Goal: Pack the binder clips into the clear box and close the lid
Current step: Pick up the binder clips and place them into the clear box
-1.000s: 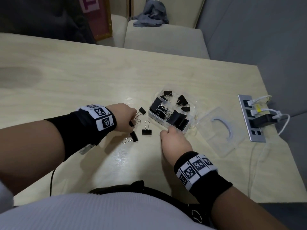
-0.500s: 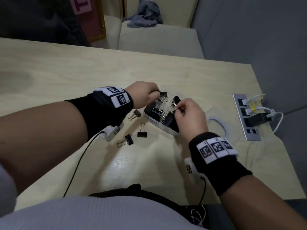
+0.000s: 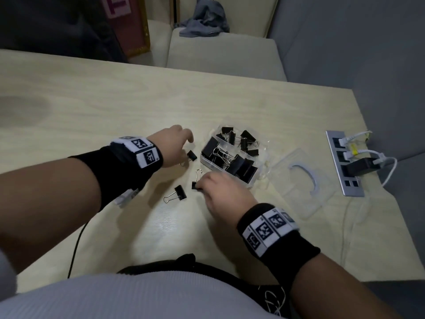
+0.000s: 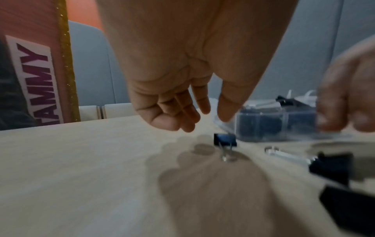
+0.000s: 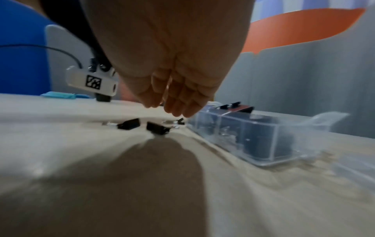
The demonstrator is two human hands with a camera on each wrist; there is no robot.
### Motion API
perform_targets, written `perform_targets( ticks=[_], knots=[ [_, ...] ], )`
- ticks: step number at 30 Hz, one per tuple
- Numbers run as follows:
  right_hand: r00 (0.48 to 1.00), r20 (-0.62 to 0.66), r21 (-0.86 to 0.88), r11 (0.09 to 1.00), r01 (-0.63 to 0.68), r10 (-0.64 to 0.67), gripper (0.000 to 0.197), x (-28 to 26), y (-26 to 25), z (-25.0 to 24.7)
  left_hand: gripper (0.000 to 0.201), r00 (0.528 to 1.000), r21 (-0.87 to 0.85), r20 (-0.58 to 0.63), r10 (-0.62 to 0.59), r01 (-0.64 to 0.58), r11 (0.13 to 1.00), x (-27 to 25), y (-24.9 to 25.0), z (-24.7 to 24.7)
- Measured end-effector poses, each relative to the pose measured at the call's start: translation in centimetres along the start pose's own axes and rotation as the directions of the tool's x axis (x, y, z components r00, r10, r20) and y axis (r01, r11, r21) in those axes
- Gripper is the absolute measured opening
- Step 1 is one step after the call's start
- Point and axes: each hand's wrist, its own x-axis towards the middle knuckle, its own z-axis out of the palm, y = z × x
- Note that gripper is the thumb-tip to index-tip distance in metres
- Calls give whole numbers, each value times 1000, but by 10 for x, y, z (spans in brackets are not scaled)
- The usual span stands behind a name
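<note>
Three binder clips [image 3: 179, 193] lie loose on the tabletop [image 3: 115, 107], just left of the clear box [image 3: 230, 155], which sits open and holds a heap of black clips, too tangled to count. One lid [image 3: 305, 180] lies flat to the box's right, near a power strip [image 3: 343, 163] with plugs in it. The left hand [image 3: 171, 146] hovers over the farthest clip [image 3: 191, 155], grip apart and empty. The right hand [image 3: 220, 192] covers the middle clip [image 3: 197, 180], wire handles pointing away; its grip looks unclosed, though motion blur hides the contact. The nearest clip's handles point left.
</note>
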Motion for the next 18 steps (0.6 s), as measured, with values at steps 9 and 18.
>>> perform_targets(
  ticks=[9,18],
  knots=[
    [992,101,-164,985,-57,74,41,-5,0,21,38,988,136,138,64,-83,987,-17,-7,17],
    [988,78,-59,989,-133,137,23,-7,7,20,32,972,356,234,14,-98,929,-13,-9,16]
  ],
)
